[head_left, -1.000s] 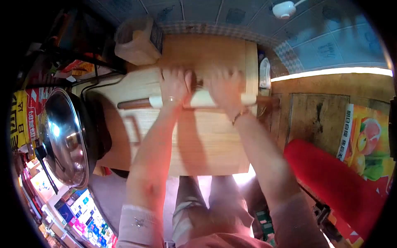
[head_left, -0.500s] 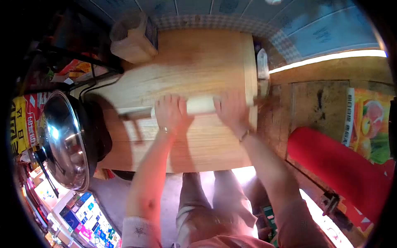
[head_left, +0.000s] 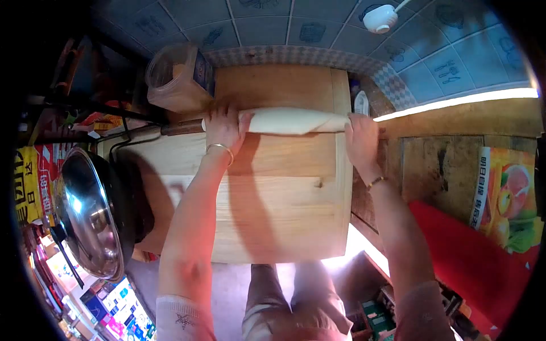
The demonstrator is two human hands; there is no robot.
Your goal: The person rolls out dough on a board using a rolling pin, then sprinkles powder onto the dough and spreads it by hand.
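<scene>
A sheet of pale dough [head_left: 296, 121] is wrapped round a long wooden rolling pin [head_left: 183, 127], whose dark left end sticks out past it. The roll lies across the far part of a wooden board [head_left: 284, 204]. My left hand [head_left: 225, 126] closes over the dough's left end, a bracelet on the wrist. At the board's right edge, my right hand [head_left: 362, 139] grips the other end of the roll, its fingertips curled over the top. The pin's right end is hidden by that hand.
A pan with a glass lid [head_left: 91, 210] stands at the left. Behind it to the right is a clear plastic container [head_left: 179, 79]. A red cylinder-like object [head_left: 466, 256] lies at the right, beside a fruit-printed box [head_left: 506, 199]. A white lamp-like fitting [head_left: 380, 20] is on the tiled wall.
The roll has moved toward me and then away to the board's far part. My hands have spread apart, the right one now at the roll's right end.
</scene>
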